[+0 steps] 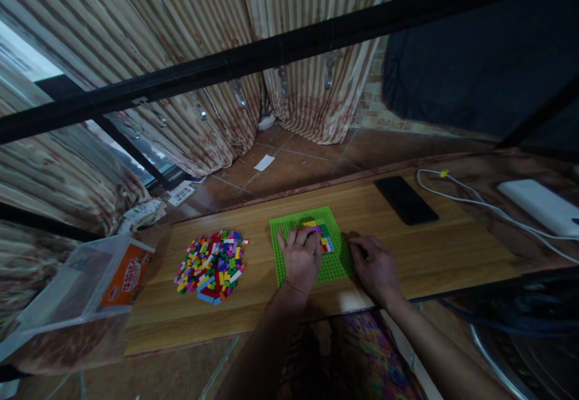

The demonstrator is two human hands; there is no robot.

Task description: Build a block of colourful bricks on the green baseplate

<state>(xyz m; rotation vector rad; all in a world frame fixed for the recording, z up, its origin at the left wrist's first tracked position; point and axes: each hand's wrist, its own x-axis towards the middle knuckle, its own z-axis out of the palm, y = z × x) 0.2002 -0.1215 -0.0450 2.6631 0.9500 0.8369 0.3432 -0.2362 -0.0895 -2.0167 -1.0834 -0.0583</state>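
Left hand (300, 258) flat, open on the green square plastic baseplate (294, 228) at bench (443, 249) near edge, fingers touching its multicoloured brick cluster (324, 237); right hand (373, 264) open just right.

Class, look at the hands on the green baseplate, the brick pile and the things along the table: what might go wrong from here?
1. The left hand covers much of the green baseplate and part of the small brick build, so a brick may get knocked loose.
2. The brick pile lies loose and uncontained; a reaching arm might scatter pieces off the table.
3. The right hand works below the black phone and white cable, which might snag.
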